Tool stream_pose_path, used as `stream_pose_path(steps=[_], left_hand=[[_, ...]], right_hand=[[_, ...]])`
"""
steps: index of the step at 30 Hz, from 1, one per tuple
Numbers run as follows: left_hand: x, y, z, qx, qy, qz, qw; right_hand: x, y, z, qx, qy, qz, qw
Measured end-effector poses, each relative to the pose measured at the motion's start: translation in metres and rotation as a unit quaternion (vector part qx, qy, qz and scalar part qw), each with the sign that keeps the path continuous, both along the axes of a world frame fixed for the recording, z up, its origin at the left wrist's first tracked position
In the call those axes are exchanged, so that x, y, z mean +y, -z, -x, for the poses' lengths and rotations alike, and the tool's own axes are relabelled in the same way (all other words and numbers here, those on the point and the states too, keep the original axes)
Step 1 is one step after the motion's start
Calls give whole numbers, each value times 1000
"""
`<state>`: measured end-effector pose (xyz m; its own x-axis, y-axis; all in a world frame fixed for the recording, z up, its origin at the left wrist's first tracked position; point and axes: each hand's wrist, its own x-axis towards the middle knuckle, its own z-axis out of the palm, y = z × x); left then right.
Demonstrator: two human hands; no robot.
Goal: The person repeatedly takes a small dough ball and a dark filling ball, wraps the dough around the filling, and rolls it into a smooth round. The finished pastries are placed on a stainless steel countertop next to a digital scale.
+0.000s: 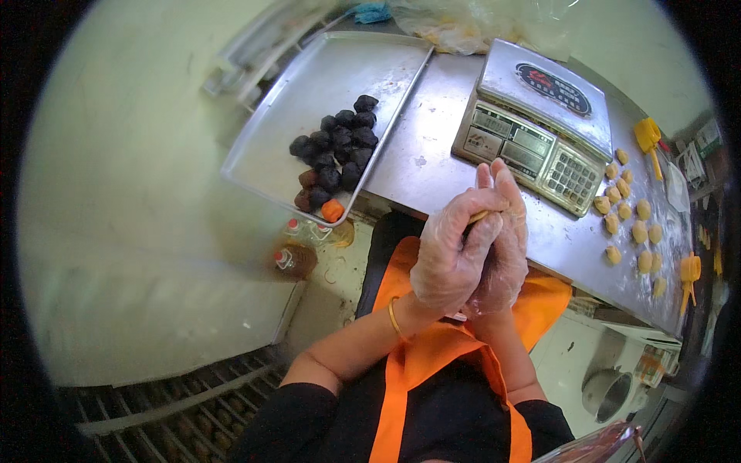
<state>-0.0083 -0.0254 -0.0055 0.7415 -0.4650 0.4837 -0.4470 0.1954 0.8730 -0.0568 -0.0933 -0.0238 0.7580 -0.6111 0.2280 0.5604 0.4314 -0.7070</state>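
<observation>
Both of my hands wear clear plastic gloves and are cupped together in front of the digital scale (535, 124). My left hand (454, 249) and my right hand (506, 249) press around a piece of tan dough (478, 216), of which only a small edge shows between the fingers; the rest is hidden. Left of the scale, a metal tray (266, 124) holds a cluster of dark filling balls (341, 142), with one orange ball (333, 210) at its near corner. Several tan dough balls (639, 231) lie on the floured steel table to the right.
Yellow plastic scoops (647, 136) lie at the table's right side. A clear plastic bag (463, 26) is behind the scale. Bottles with red caps (295, 260) stand on the floor below the tray. A metal pot (608, 393) is at lower right, a slatted rack (173, 416) at lower left.
</observation>
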Motion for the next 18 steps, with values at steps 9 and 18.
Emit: stream_pose_path(steps=[9, 18], left_hand=[[-10, -1, 5, 202, 127, 122, 963], [2, 16, 11, 171, 96, 97, 976]], right_hand=[[-6, 3, -1, 65, 104, 180, 976], [-5, 9, -4, 50, 115, 270, 955]])
